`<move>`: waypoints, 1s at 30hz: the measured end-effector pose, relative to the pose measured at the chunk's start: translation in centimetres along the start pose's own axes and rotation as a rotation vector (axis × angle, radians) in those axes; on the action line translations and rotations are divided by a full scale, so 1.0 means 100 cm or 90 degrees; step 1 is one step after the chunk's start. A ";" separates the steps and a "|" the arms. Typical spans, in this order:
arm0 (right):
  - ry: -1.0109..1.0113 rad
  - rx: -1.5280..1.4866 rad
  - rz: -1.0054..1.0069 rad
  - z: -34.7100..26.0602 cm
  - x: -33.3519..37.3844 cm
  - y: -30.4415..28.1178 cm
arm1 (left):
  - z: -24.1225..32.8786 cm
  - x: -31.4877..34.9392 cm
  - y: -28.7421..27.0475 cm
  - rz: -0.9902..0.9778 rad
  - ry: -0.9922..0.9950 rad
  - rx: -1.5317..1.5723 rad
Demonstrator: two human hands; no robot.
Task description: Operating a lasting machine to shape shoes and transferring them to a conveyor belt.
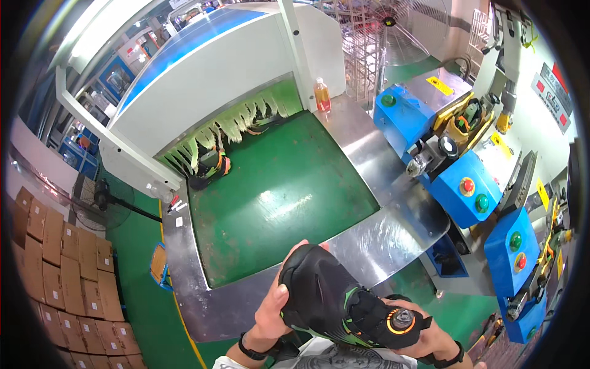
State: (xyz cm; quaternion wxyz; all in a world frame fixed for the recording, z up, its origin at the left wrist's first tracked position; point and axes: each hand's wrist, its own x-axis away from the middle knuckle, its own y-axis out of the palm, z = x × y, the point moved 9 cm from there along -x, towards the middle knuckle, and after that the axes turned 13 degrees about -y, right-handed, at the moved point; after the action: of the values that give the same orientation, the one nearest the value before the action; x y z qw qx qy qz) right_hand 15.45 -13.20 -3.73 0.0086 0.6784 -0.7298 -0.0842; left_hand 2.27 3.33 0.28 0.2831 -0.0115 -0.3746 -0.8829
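A black shoe (pixel 322 289) with green and orange trim is held close to my body, its toe to the upper left. Something dark and rounded fills its ankle opening, circled by an orange ring. My left hand (pixel 273 307) grips the toe end from the side, thumb on the upper. At the heel end, my right hand (pixel 435 335) wraps round the shoe, its fingers partly hidden. Beyond lies a green conveyor belt (pixel 276 200). Two other dark shoes sit at its far end, one with orange trim (pixel 211 169), the other (pixel 265 125) partly under the strip curtain (pixel 239 117).
To the right stands a machine with blue control boxes (pixel 464 184) bearing red and green buttons. A bottle of amber liquid (pixel 322 95) stands on the metal ledge. Stacked cartons (pixel 67 264), a black fan (pixel 101 194) and a blue-framed stool (pixel 159 269) are on the left.
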 end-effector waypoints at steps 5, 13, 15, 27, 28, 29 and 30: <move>-0.035 -0.023 0.035 -0.011 0.005 -0.002 | 0.000 -0.005 0.006 0.005 -0.022 0.012; -0.071 0.079 -0.035 -0.014 0.003 0.004 | 0.004 -0.004 -0.005 -0.020 0.004 -0.022; -0.132 0.051 -0.050 -0.021 0.001 0.008 | 0.007 -0.002 -0.008 -0.015 0.039 -0.051; -0.260 0.415 -0.161 -0.044 -0.009 0.027 | 0.010 -0.002 -0.021 -0.066 0.072 -0.122; -0.258 0.458 -0.171 -0.045 -0.008 0.028 | 0.007 -0.002 -0.020 -0.066 0.040 -0.118; -0.258 0.458 -0.170 -0.048 -0.008 0.028 | 0.008 0.000 -0.019 -0.066 0.039 -0.118; -0.251 0.471 -0.174 -0.049 -0.007 0.028 | 0.008 0.000 -0.018 -0.068 0.036 -0.109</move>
State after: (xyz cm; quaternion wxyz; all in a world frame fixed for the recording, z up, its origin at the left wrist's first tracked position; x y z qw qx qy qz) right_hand 13.33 -12.85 1.51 -0.3856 0.6971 -0.6020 0.0545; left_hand 1.14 4.90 -0.32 0.2438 0.0096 -0.2899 -0.9255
